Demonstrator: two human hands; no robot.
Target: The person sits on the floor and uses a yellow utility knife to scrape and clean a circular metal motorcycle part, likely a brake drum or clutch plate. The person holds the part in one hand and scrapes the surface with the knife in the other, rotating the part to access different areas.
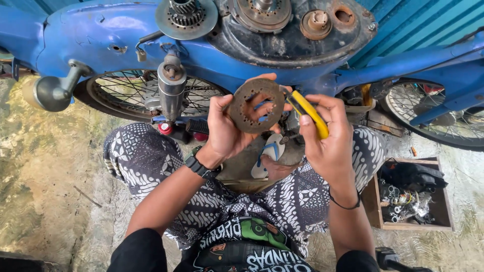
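Rusty round perforated metal clutch plate (253, 106), pinched at its rim in left hand (224, 131) above the lap; right hand (327, 138) clenched around yellow-handled utility knife (307, 111) touching plate edge: blade may slip toward left fingers.

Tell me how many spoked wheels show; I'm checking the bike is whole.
2: one spoked wheel behind the left hand, under the blue frame; another at far right, partly cut off by the picture edge.
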